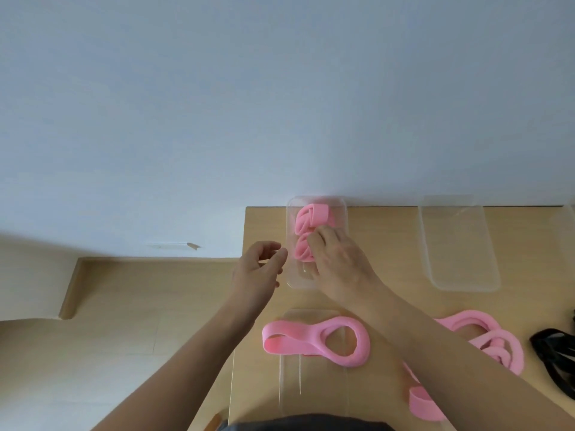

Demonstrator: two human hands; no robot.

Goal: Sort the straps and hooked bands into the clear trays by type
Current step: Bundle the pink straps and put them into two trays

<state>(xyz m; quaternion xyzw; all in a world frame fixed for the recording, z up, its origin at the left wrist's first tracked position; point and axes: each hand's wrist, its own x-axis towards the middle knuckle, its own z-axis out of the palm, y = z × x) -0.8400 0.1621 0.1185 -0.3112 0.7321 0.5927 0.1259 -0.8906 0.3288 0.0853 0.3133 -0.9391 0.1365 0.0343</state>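
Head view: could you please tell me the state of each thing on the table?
Far tray: holds folded pink bands.
Right tray: empty.
Near tray: pink strap lies across it.
Pink strap pile: loose, unsorted.
Black bands: loose, partly cropped.
Left hand: loosely curled, holding nothing.
Right hand: on folded bands; grip unclear.

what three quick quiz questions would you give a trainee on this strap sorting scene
1. True or false: the clear tray on the right holds black bands.
2. Which hand touches the folded pink straps in the far left tray? A) left hand B) right hand C) both
3. Fill in: the tangled item at the table's right edge is ____ in colour.

Key
1. False: nothing shows inside it.
2. B: the left hand is beside the tray, off the straps.
3. Black.
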